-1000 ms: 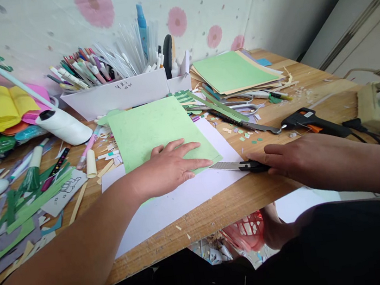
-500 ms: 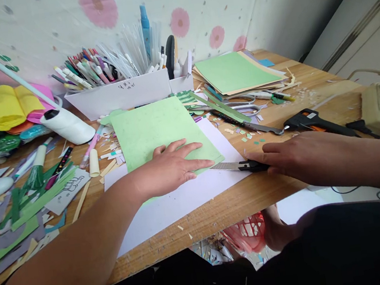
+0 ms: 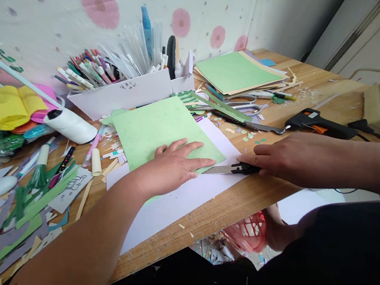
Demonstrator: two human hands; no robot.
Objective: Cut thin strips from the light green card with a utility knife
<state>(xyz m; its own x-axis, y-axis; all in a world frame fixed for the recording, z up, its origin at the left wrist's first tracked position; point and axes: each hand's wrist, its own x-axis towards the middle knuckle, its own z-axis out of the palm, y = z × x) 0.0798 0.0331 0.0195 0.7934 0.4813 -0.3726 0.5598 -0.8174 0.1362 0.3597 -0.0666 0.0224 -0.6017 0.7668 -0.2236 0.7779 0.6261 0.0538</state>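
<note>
L hand (image 3: 177, 165) spread on green sheet (image 3: 156, 126); R hand (image 3: 281, 158) grips knife (image 3: 245, 168). Slide blade (image 3: 220, 170) low & steady, L fingers (image 3: 202, 163) clear; tip contact w/ sheet unclear.

The left forearm (image 3: 98, 222) slants up to a flattened, palm-down left hand (image 3: 174, 165), its fingers (image 3: 192, 147) spread, while the right forearm (image 3: 350, 163) extends inward to a right hand (image 3: 279, 158) curled in a grip.

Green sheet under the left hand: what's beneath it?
Under the green sheet, white paper shows past the right and near edges, resting on the wooden table; anything else beneath is covered.
</note>
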